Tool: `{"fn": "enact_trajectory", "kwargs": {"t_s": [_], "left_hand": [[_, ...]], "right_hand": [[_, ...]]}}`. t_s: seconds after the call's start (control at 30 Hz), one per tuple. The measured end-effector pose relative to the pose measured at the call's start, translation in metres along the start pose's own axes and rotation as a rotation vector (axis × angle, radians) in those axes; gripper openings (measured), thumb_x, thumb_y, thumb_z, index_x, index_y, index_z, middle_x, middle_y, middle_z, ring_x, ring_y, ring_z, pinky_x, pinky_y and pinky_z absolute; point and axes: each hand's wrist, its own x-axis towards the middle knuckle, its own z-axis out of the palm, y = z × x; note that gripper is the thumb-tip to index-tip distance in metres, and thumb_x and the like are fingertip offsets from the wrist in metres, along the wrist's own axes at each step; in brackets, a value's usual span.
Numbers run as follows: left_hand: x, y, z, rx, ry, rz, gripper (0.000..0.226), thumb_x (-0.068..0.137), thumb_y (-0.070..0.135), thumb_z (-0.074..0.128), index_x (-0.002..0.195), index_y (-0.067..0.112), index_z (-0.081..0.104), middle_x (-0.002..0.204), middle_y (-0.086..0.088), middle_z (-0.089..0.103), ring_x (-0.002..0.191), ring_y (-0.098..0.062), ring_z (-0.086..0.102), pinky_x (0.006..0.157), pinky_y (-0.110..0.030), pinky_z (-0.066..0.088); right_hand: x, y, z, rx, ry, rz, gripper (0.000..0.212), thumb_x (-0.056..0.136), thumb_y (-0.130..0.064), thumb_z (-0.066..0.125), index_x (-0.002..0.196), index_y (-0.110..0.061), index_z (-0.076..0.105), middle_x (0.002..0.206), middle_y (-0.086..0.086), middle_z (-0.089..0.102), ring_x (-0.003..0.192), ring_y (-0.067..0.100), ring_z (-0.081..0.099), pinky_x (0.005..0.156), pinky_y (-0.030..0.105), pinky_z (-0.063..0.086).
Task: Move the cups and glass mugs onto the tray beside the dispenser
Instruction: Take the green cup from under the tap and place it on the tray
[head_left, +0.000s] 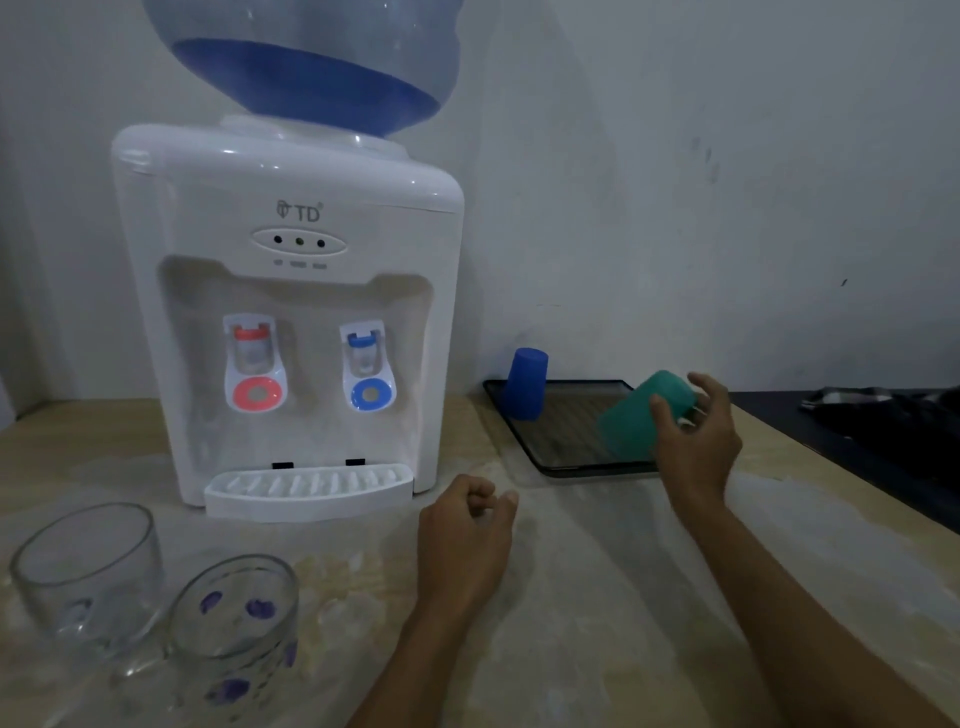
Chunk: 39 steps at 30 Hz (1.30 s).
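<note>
A dark tray lies on the counter to the right of the white water dispenser. A blue cup stands upside down on the tray's far left corner. My right hand grips a green cup, tilted, just above the tray's right side. My left hand rests curled on the counter in front of the dispenser and holds nothing. Two glass mugs stand at the near left: a plain one and one with purple flowers.
A blue water bottle sits on top of the dispenser. A white wall runs behind the counter. A dark surface with a dark object lies at the right, past the counter's edge.
</note>
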Motion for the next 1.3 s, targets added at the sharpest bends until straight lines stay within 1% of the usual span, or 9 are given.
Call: {"fn": "enact_trajectory", "kwargs": {"t_s": [0.1,0.3,0.43,0.53,0.8,0.97,1.13,1.2,1.3], "left_hand": [[0.002,0.000,0.002,0.011,0.005,-0.013,0.015,0.091,0.039,0.075,0.097,0.028,0.068,0.093,0.013,0.069,0.088,-0.001,0.066,0.077,-0.021,0.055],[0.005,0.000,0.005,0.033,0.032,-0.040,0.012,0.091,0.039,0.074,0.091,0.030,0.067,0.088,0.014,0.068,0.084,0.001,0.064,0.071,-0.017,0.050],[0.007,-0.001,0.008,0.032,0.072,-0.037,0.014,0.089,0.040,0.075,0.083,0.031,0.066,0.082,0.013,0.070,0.079,0.000,0.065,0.071,-0.020,0.055],[0.008,-0.001,0.010,0.041,0.093,-0.046,0.017,0.087,0.040,0.076,0.080,0.031,0.065,0.078,0.012,0.069,0.075,-0.001,0.065,0.067,-0.019,0.053],[0.009,-0.001,0.013,0.123,0.076,-0.045,0.021,0.085,0.050,0.073,0.080,0.034,0.061,0.076,0.014,0.068,0.077,0.000,0.063,0.075,-0.027,0.058],[0.007,0.001,0.011,0.131,0.082,-0.037,0.022,0.084,0.051,0.072,0.077,0.034,0.060,0.073,0.015,0.067,0.073,0.000,0.063,0.072,-0.026,0.058],[0.008,0.002,0.011,0.146,0.078,-0.068,0.022,0.084,0.053,0.071,0.076,0.037,0.059,0.073,0.014,0.066,0.073,0.000,0.062,0.072,-0.025,0.057],[0.009,0.001,0.011,0.149,0.075,-0.076,0.022,0.084,0.053,0.072,0.076,0.037,0.059,0.073,0.014,0.066,0.073,0.000,0.062,0.069,-0.021,0.054],[0.011,0.000,0.011,0.156,0.078,-0.063,0.023,0.085,0.053,0.072,0.076,0.036,0.059,0.073,0.016,0.066,0.073,0.001,0.063,0.068,-0.021,0.054]], "right_hand": [[0.039,0.004,0.023,-0.107,-0.126,0.013,0.044,0.088,-0.027,0.075,0.127,-0.025,0.054,0.121,0.011,0.068,0.099,0.027,0.068,0.082,0.045,0.061],[0.089,0.010,0.091,-0.342,-0.418,-0.056,0.037,0.093,-0.021,0.071,0.126,-0.013,0.056,0.128,0.021,0.062,0.109,0.036,0.063,0.079,0.043,0.059],[0.100,0.018,0.127,-0.469,-0.486,-0.021,0.033,0.095,-0.018,0.067,0.125,-0.011,0.056,0.126,0.024,0.061,0.110,0.038,0.061,0.084,0.049,0.058],[0.101,0.029,0.142,-0.502,-0.527,0.021,0.032,0.097,-0.017,0.064,0.127,-0.011,0.055,0.127,0.024,0.058,0.109,0.039,0.060,0.083,0.047,0.057],[0.102,0.046,0.149,-0.478,-0.491,0.070,0.038,0.093,-0.012,0.069,0.124,-0.007,0.047,0.124,0.030,0.057,0.109,0.044,0.060,0.078,0.045,0.054],[0.097,0.048,0.148,-0.480,-0.478,0.072,0.047,0.089,-0.007,0.072,0.128,-0.009,0.045,0.129,0.030,0.056,0.115,0.045,0.058,0.086,0.051,0.056],[0.088,0.044,0.142,-0.405,-0.411,0.031,0.075,0.089,-0.014,0.074,0.152,-0.018,0.032,0.141,0.028,0.046,0.122,0.044,0.054,0.095,0.050,0.050],[0.083,0.037,0.137,-0.354,-0.357,0.032,0.078,0.092,-0.019,0.071,0.155,-0.019,0.026,0.148,0.025,0.040,0.128,0.043,0.050,0.100,0.050,0.047],[0.070,0.022,0.124,-0.262,-0.303,0.011,0.076,0.093,-0.023,0.069,0.155,-0.016,0.025,0.152,0.022,0.038,0.132,0.040,0.047,0.104,0.046,0.044]]}}
